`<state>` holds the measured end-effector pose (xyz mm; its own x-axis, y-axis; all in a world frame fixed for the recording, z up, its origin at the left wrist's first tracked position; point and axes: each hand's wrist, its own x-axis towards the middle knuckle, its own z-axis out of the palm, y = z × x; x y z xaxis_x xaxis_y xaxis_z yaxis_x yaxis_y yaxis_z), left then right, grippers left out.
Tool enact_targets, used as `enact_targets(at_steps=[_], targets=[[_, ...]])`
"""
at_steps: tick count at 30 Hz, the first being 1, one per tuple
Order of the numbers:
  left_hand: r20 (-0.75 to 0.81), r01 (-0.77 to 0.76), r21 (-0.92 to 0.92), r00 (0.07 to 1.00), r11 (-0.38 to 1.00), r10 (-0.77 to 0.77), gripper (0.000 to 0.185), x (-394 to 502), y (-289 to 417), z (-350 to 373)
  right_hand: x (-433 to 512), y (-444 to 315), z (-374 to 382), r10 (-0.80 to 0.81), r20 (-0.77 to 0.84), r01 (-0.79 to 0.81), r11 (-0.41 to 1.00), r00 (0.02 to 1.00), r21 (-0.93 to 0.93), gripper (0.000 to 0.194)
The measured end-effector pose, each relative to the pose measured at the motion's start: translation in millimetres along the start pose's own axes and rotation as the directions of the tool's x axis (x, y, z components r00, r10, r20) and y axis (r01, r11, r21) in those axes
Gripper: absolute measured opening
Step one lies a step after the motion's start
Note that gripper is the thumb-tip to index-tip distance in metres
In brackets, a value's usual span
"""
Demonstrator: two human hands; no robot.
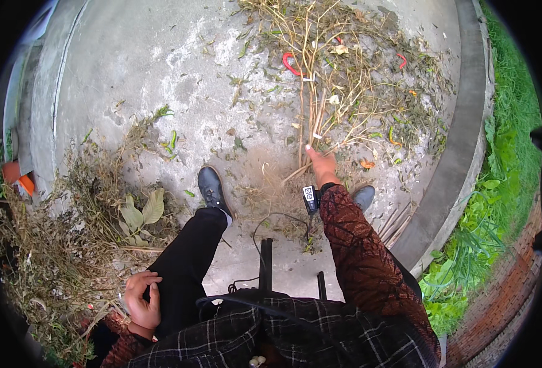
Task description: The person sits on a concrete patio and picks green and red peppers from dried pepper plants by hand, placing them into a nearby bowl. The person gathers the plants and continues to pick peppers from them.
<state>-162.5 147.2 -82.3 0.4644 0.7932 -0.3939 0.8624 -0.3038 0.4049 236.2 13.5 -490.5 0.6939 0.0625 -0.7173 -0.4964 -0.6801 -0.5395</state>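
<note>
My right hand [322, 166] is closed around the lower stems of a bundle of dried pepper plants [310, 92], the thumb lying along them. The bare branches fan out away from me over the concrete. A curled red chili pepper [291, 64] shows against the stems, and a smaller red chili pepper [401, 61] is among the dry leaves farther right. My left hand [143, 300] is beside my left thigh, fingers loosely bent and thumb apart, with nothing seen in it. Just left of it spreads a heap of withered plants [91, 202] with broad pale leaves [143, 213] on top.
Green chili peppers [173, 139] and leaf litter are scattered over the concrete floor [151, 60]. A low concrete kerb [466, 101] borders a green planted bed [506, 184] on the right. Cut sticks [396, 225] lie by the kerb. A cable [258, 230] runs to a wrist device [311, 198].
</note>
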Motion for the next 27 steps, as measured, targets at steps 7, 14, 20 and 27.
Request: enact_targets(at_steps=[7,14,20,27], targets=[[-0.007,0.009,-0.010,1.000,1.000,-0.010,0.011,0,-1,0,-3,-14,0,0.172,0.245,-0.202,0.974,0.954,0.103,0.066],[-0.016,-0.006,-0.014,1.000,1.000,0.005,0.011,-1,1,-2,-33,-24,-26,-0.009,0.529,-0.098,0.980,0.849,0.173,0.027],[-0.048,-0.030,-0.035,0.998,0.999,0.028,0.011,-9,1,-2,-68,-54,-43,-0.098,0.681,-0.274,0.867,0.726,0.417,0.056],[-0.093,-0.058,-0.086,0.994,0.995,0.049,0.011,-22,-7,0,-117,-92,-70,-0.377,0.605,-0.081,0.801,0.702,0.593,0.064]])
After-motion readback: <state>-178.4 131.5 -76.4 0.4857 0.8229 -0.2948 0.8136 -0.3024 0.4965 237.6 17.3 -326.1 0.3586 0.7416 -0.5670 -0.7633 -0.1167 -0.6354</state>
